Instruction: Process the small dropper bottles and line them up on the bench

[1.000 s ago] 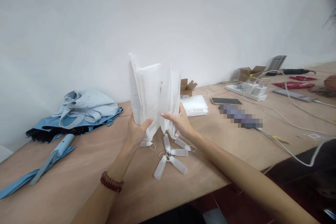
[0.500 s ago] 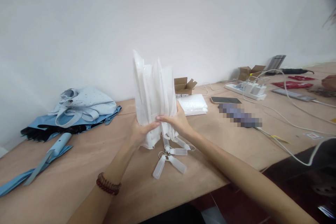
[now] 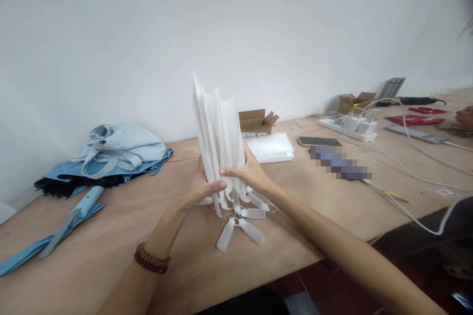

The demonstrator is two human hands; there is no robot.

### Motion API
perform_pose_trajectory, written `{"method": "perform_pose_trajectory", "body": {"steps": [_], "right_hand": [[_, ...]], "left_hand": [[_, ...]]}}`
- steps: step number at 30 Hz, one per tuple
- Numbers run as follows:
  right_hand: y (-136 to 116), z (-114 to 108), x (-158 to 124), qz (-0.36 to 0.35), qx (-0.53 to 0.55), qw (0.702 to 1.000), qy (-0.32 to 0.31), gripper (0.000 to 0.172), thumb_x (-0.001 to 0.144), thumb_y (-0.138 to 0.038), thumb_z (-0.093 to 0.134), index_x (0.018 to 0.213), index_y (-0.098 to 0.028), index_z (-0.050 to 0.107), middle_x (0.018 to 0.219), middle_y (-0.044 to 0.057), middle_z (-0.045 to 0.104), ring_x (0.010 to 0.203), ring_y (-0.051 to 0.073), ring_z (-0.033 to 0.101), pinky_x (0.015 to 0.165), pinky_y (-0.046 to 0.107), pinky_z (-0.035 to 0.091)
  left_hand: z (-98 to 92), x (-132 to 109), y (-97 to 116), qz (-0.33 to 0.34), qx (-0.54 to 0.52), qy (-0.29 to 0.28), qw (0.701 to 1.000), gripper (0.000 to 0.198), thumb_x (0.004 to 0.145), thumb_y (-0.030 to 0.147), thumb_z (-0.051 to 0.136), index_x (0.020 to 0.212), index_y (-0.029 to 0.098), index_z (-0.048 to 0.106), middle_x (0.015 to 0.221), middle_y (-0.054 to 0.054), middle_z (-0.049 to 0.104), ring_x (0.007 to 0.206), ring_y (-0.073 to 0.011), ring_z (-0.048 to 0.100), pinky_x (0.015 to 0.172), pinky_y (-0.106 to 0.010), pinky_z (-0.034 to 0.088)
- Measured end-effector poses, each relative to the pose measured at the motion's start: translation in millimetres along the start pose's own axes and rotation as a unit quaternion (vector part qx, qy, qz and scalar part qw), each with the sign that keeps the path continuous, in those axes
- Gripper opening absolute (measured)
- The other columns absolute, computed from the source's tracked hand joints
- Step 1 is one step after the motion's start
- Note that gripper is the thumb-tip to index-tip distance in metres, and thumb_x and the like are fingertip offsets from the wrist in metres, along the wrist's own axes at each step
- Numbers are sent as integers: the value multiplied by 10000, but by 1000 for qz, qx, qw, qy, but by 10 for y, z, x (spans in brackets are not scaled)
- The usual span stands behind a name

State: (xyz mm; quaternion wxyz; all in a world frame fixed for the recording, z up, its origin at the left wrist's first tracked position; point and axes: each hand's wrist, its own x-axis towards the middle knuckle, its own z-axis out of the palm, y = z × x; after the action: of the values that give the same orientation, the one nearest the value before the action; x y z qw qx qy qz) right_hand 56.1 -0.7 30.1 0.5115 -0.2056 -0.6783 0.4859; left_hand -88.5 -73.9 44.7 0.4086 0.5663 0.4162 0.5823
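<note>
Between my two hands stands a bunch of white plastic packets (image 3: 218, 133), upright and slightly tilted, their lower ends near the table. My left hand (image 3: 201, 184) is closed around the left side, thumb across the front. On the right side my right hand (image 3: 251, 170) grips the same packets, its thumb close to the left one. Several translucent white plastic tags (image 3: 252, 231) with thin loops hang or lie at the foot of the bunch, on the brown table (image 3: 177, 266). How they join the packets is hidden.
A stack of white padded envelopes (image 3: 275, 147) and an open cardboard box (image 3: 256, 121) are behind my right hand. Further right lie a phone (image 3: 320, 141), a power strip (image 3: 349, 129) and cables. At left are a pale cloth bag (image 3: 121, 145) and a blue umbrella (image 3: 86, 204).
The packets have turned a little between my hands and are squeezed into a narrower bunch, now showing more edge-on. My left fingers have shifted slightly around them. The view moved slightly.
</note>
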Motion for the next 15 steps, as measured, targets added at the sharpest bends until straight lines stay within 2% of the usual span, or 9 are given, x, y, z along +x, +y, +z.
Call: {"method": "perform_pose_trajectory", "body": {"steps": [2, 3, 4, 7, 9, 15], "right_hand": [[0, -12, 1, 4, 8, 1000, 4, 722, 594, -358, 792, 1211, -249, 433, 1192, 56, 550, 1115, 251, 524, 943, 429, 446], [1, -22, 3, 8, 13, 1000, 3, 705, 605, -358, 786, 1208, -249, 437, 1183, 55, 557, 1105, 250, 532, 934, 427, 452], [1, -34, 7, 11, 16, 1000, 3, 690, 616, -361, 779, 1205, -249, 440, 1174, 54, 563, 1093, 247, 540, 923, 423, 459], [-7, -78, 22, 4, 9, 1000, 12, 670, 650, -374, 758, 1219, -248, 426, 1175, 54, 563, 1081, 239, 548, 910, 409, 468], [-17, -104, 32, -7, -8, 1000, 26, 704, 650, -385, 760, 1242, -252, 403, 1190, 57, 551, 1093, 238, 538, 920, 410, 461], [-35, -117, 32, 0, -19, 1000, 1, 748, 649, -396, 763, 1275, -270, 372, 1221, 59, 524, 1119, 245, 518, 931, 422, 451]], "left_hand": [[-24, 8, 14, 3, 14, -40, 999, 761, 548, 354, 827, 1225, 205, 515, 1204, -116, 590, 1190, -349, 498, 962, -455, 445], [-37, 18, 15, 2, 25, -42, 999, 755, 555, 333, 827, 1228, 206, 511, 1225, -115, 579, 1180, -345, 506, 960, -454, 446], [-51, 30, 11, 0, 36, -24, 999, 743, 560, 314, 827, 1225, 201, 513, 1229, -116, 577, 1163, -340, 521, 952, -454, 449], [-101, 65, -19, -7, 51, 77, 996, 639, 603, 323, 801, 1166, 156, 550, 1149, -130, 619, 1103, -327, 559, 906, -454, 468], [-139, 78, -34, -7, 46, 119, 992, 563, 633, 355, 775, 1110, 128, 581, 1105, -138, 633, 1080, -324, 567, 878, -445, 477], [-183, 78, -5, 2, 28, 105, 994, 587, 596, 392, 783, 1081, 116, 601, 1083, -141, 636, 1087, -319, 556, 887, -423, 463]]}}
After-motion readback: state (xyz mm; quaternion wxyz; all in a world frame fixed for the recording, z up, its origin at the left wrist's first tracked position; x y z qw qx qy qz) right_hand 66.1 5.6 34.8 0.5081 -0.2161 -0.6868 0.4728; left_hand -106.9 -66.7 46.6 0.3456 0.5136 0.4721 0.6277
